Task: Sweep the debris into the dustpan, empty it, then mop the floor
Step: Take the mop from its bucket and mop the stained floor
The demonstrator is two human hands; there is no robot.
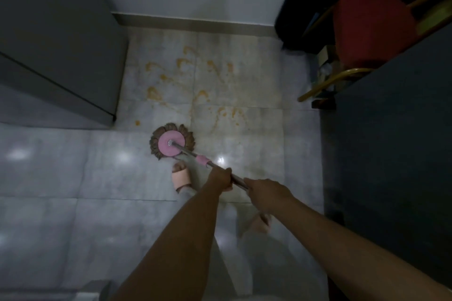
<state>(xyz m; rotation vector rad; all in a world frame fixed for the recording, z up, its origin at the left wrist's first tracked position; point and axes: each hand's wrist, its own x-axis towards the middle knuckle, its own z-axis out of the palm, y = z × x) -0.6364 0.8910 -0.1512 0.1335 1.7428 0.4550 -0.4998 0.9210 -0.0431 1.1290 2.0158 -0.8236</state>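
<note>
Mop equipment consists of one round head with a pink hub and a fringe of brownish strands, joined to one metal handle that carries a pink collar. The head rests flat on the tiled floor, just in front of the left foot in its sandal, at the near edge of the soiled area.

Handling judgement: the strands are soft and will drag when wet; the handle is stiff, smooth and probably light, so it may twist in a loose grasp. Hold it at two separated stations on the bare metal above the collar, as is done now.

Both hands are closed around the handle. The left hand grips lower, just above the collar; the right hand grips higher, near the handle's upper part.

Orange-brown stains lie scattered over the tiles between the mop head and the far skirting. More than ten separate patches are visible; blur prevents an exact count. No dustpan and no broom appear in view, so the mopping stage is judged to be in hand, with most of the stained area not yet reached.

Surroundings: one grey cabinet stands at left, one dark panel at right, and one chair with a red seat at upper right. Two sandals are visible, the right one largely hidden behind the right forearm.
</note>
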